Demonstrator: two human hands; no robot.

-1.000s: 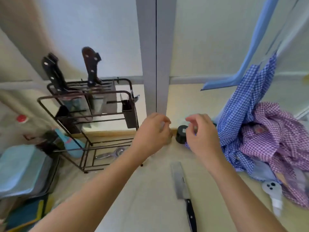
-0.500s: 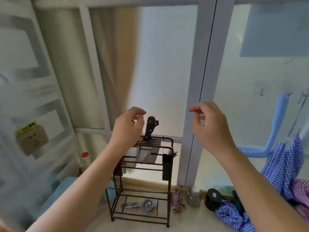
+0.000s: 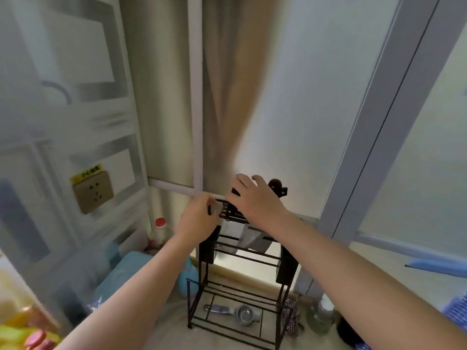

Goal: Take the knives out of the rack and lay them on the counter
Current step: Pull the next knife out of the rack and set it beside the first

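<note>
A dark wire knife rack [image 3: 242,258] stands on the counter by the window. Two knives sit in its top slots. The handle of the right knife [image 3: 277,189] sticks up free, and the blades [image 3: 249,238] hang below the top rail. My right hand [image 3: 255,202] lies over the left knife's handle [image 3: 235,192], which is mostly hidden under it; the fingers are stretched over it, so the grip is unclear. My left hand [image 3: 199,218] pinches the rack's top left corner.
A metal squeezer [image 3: 237,314] lies on the rack's bottom shelf. A red-capped bottle [image 3: 159,227] and a teal box [image 3: 123,274] stand to the left, a glass jar [image 3: 319,318] and checked cloth [image 3: 454,308] to the right. A wall socket [image 3: 93,192] is at left.
The view has swung left and down onto the rack. Both hands have come down from mid-air: the left onto the rack's top corner, the right onto the left knife handle.
</note>
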